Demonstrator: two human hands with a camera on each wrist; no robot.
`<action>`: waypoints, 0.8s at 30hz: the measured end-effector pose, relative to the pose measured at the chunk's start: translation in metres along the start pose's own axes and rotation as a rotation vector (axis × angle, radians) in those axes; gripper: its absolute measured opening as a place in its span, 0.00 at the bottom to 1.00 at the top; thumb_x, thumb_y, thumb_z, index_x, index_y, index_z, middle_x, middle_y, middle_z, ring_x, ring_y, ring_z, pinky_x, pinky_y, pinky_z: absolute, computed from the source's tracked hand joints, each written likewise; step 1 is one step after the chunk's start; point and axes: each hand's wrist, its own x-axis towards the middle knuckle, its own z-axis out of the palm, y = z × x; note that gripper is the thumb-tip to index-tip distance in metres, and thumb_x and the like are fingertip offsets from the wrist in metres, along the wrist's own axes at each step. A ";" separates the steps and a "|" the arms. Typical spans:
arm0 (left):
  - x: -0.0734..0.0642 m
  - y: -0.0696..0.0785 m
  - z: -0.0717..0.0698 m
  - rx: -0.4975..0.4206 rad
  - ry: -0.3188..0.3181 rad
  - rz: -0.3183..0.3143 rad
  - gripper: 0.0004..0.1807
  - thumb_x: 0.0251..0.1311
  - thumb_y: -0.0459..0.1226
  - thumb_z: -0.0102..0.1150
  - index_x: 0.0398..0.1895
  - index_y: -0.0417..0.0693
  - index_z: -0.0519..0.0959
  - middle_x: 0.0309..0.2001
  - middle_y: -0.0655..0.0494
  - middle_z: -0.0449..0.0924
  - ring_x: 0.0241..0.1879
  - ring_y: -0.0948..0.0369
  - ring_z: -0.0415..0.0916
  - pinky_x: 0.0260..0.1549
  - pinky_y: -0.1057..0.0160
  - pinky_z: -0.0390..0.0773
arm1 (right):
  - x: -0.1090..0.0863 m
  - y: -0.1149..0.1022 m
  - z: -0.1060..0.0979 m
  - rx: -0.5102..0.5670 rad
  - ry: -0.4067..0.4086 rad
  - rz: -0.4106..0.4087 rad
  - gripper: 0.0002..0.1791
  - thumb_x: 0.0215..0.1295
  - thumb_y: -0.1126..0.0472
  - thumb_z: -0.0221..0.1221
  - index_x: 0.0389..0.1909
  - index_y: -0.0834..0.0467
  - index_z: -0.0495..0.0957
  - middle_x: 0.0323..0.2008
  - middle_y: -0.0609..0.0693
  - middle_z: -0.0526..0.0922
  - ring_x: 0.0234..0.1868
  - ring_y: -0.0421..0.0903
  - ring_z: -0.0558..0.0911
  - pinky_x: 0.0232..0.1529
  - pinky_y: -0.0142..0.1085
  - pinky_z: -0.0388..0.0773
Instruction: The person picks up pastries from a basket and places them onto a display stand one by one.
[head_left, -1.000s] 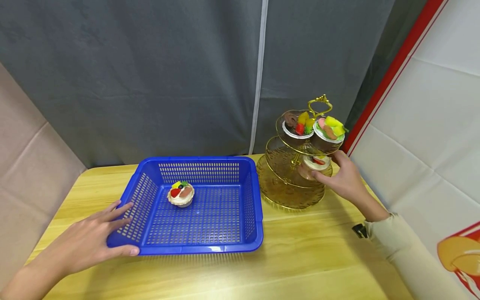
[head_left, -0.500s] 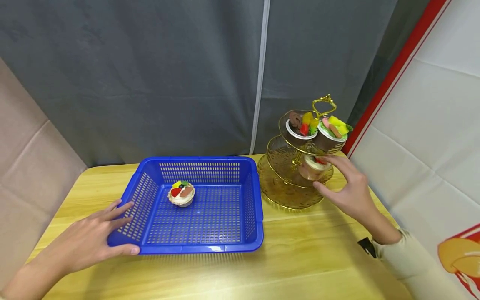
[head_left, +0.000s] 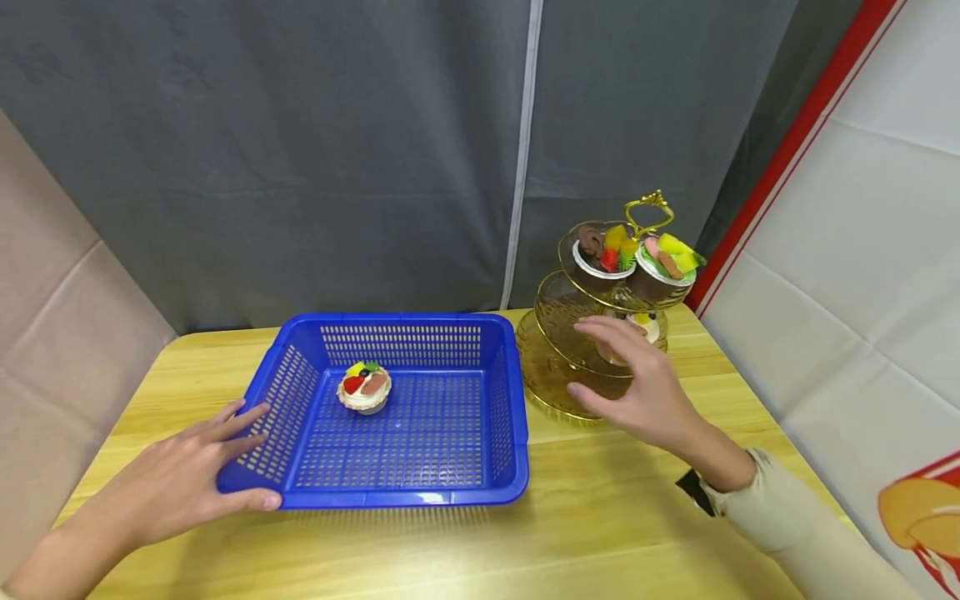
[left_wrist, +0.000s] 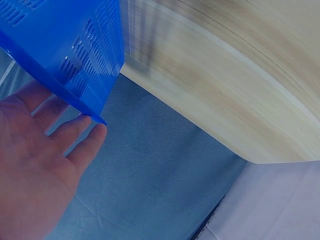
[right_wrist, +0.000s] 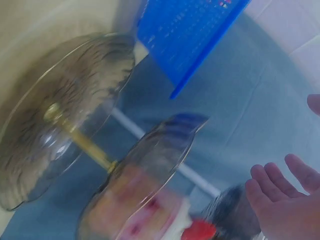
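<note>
My left hand (head_left: 183, 477) rests on the left rim of a blue plastic basket (head_left: 405, 498), fingers spread and thumb along the front corner. In the left wrist view, its fingertips touch the rim of the basket (left_wrist: 112, 30). Inside the basket sits a fruit-topped tart (head_left: 365, 392). My right hand (head_left: 648, 392) is in front of a three-tier gold cake stand (head_left: 551, 387), its fingers apart and nothing between them. A cream-topped cupcake (head_left: 643, 327) stands on the middle tier, partly hidden by the hand. In the right wrist view, this cupcake (right_wrist: 175, 217) is blurred.
Two fruit-topped cupcakes, one chocolate (head_left: 602, 260) and one green-creamed (head_left: 662, 271), stand on the top tier. All stands on a wooden table (head_left: 585, 517). A grey curtain (head_left: 360, 167) hangs behind, and a white panel (head_left: 862, 275) borders the right.
My right hand has let go of the cupcake on the middle tier and drawn back, then moved left in front of the stand. The left hand and basket stay put.
</note>
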 end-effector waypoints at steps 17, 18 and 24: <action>0.000 0.000 -0.002 -0.004 0.004 -0.002 0.47 0.45 0.72 0.63 0.53 0.41 0.84 0.68 0.42 0.70 0.64 0.34 0.66 0.45 0.32 0.75 | 0.062 -0.032 0.058 0.129 -0.242 -0.038 0.39 0.54 0.51 0.72 0.66 0.57 0.71 0.64 0.51 0.75 0.65 0.47 0.73 0.64 0.49 0.70; 0.000 -0.001 -0.002 -0.005 0.006 -0.002 0.47 0.45 0.72 0.63 0.53 0.40 0.84 0.68 0.42 0.70 0.64 0.34 0.66 0.45 0.32 0.74 | 0.066 -0.033 0.061 0.140 -0.258 -0.021 0.40 0.53 0.51 0.72 0.67 0.56 0.71 0.64 0.51 0.75 0.65 0.47 0.73 0.64 0.48 0.70; 0.000 -0.001 -0.002 -0.008 0.003 -0.002 0.48 0.45 0.72 0.63 0.53 0.40 0.84 0.68 0.42 0.70 0.64 0.34 0.66 0.45 0.32 0.74 | 0.085 -0.038 0.079 0.231 -0.337 0.048 0.43 0.52 0.51 0.73 0.69 0.56 0.69 0.63 0.50 0.75 0.60 0.47 0.76 0.62 0.45 0.72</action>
